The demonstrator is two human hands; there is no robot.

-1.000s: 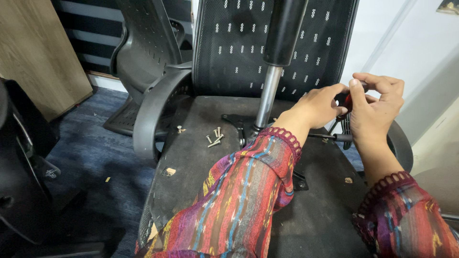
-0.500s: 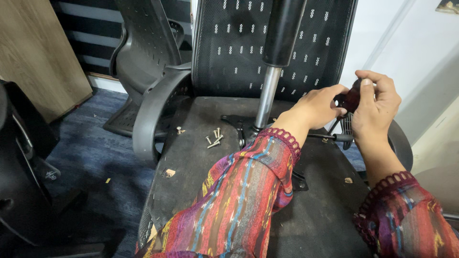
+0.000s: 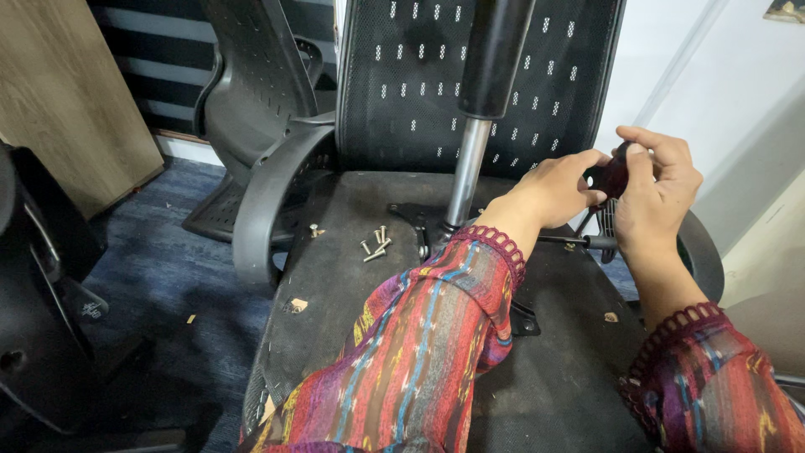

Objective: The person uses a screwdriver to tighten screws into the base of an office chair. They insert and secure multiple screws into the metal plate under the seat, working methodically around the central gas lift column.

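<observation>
An office chair lies overturned, the black underside of its seat (image 3: 402, 335) facing up. Both hands meet above the seat's right edge. My right hand (image 3: 662, 189) wraps around a dark red-black tool handle (image 3: 610, 174), thumb over its top. My left hand (image 3: 558, 189) pinches the same handle from the left. The tool's working end is hidden behind the hands. Just below them a thin black lever rod (image 3: 570, 242) sticks out of the seat mechanism. The chrome and black gas lift column (image 3: 478, 109) rises from the seat's middle, left of my hands.
Several loose screws (image 3: 375, 245) lie on the seat underside, left of the column. A curved grey armrest (image 3: 260, 210) sits at the seat's left edge. A second dark chair shell (image 3: 243, 92) stands behind, a wooden panel (image 3: 67, 109) at far left, and a white wall (image 3: 721, 92) at right.
My right hand has closed further over the handle, hiding most of its red part. Both hands stay at about the same place.
</observation>
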